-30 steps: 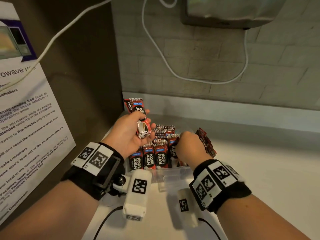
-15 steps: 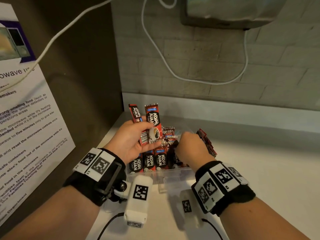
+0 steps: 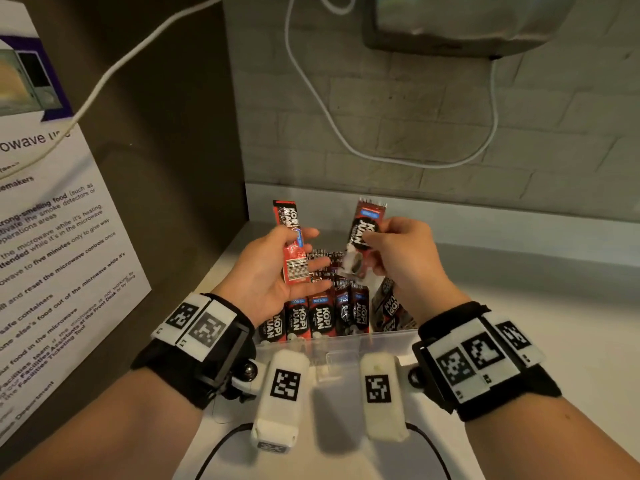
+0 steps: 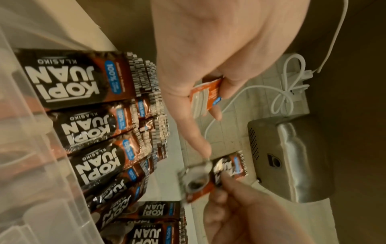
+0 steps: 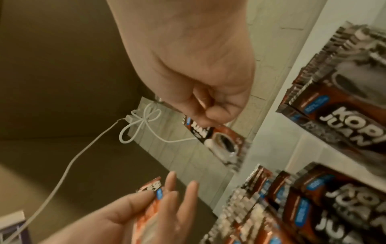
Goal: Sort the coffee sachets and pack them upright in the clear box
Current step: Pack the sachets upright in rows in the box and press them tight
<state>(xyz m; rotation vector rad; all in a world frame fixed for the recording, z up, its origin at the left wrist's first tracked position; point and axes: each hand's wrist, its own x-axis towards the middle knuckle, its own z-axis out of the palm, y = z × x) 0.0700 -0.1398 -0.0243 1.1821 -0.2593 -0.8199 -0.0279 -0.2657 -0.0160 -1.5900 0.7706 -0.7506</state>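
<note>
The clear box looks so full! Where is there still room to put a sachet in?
The clear box is packed along its left and front with upright sachets. A gap shows between that row and the leaning bundle at the right. Outside, the white counter right of the box is bare.

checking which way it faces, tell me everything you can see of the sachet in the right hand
The sachet is a slim, glossy foil-looking stick, dark brown and black, with white KOPI JUAN lettering, a blue label near its crimped top and a coffee cup pictured at its lower end. The right hand pinches it at mid-length, printed face toward the camera, roughly upright and tilted, in the air above the box. Nothing else touches it.
</note>
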